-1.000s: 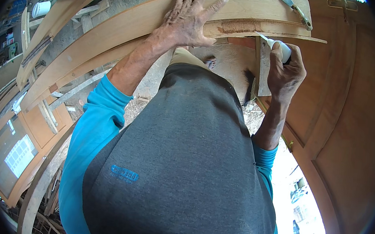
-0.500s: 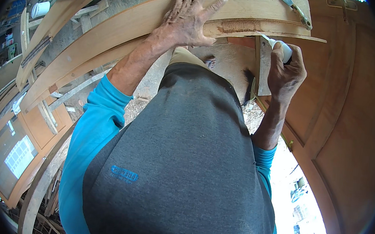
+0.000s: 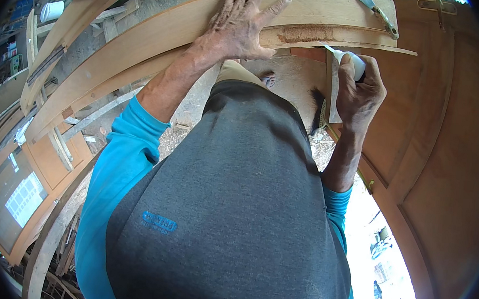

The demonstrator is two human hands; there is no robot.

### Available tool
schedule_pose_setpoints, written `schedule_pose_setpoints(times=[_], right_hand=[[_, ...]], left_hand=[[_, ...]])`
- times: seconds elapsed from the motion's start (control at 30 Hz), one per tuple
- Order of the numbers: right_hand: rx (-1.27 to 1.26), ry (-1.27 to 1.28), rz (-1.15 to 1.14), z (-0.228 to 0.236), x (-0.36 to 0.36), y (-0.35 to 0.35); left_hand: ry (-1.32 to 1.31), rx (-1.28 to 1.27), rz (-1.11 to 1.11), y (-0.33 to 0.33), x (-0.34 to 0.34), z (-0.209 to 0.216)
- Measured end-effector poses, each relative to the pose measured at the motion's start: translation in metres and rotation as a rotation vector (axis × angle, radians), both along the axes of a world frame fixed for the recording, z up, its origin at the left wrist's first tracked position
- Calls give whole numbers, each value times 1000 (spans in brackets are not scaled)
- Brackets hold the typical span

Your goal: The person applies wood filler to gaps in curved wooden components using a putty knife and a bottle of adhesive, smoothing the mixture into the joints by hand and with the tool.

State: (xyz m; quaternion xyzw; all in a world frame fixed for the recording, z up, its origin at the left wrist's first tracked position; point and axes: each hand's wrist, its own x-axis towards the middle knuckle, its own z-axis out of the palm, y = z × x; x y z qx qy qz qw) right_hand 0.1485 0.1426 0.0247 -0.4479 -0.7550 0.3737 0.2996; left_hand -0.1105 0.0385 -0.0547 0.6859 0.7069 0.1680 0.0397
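Note:
My left hand lies spread and flat on a long wooden board, fingers pointing away from me. In my right hand is a small white squeeze bottle with a narrow nozzle, tilted so its tip points left. That tip is at the near edge of a thin wooden strip along the board. Brown sawdust or filler lies in a streak on the wood just beyond the nozzle. Whether liquid is coming out I cannot tell.
A tool with a flat metal blade rests at the board's right end. Large brown wooden door panels stand on the right. A white cup sits among lumber at the far left. A dark-bristled brush is below my right hand.
My right hand has moved slightly left with the bottle, so the nozzle tip sits further left along the strip's edge. My left hand has stayed in place.

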Motion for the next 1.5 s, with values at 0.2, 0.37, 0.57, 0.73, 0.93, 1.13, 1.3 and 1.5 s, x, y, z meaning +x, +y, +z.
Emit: schedule_pose_setpoints(times=[0.2, 0.37, 0.57, 0.73, 0.93, 1.13, 1.3, 1.5], right_hand=[[-23, 19, 25, 1, -3, -2], [0, -16, 28, 0, -3, -2], [34, -30, -14, 3, -1, 2], [47, -25, -23, 2, 1, 4], [14, -1, -10, 3, -1, 1], [-41, 41, 59, 2, -9, -9], [-27, 8, 80, 3, -12, -11], [-43, 0, 91, 5, -12, -11]], left_hand=[[10, -11, 1, 0, -1, 0], [4, -18, 2, 1, 0, 1], [2, -13, 2, 0, 0, 1], [5, -33, 1, 1, 0, 4], [2, 5, 1, 0, -1, -3], [2, -16, 6, 1, 0, 2], [12, -27, 12, 1, 0, 4], [-3, -14, 9, 1, 0, 4]])
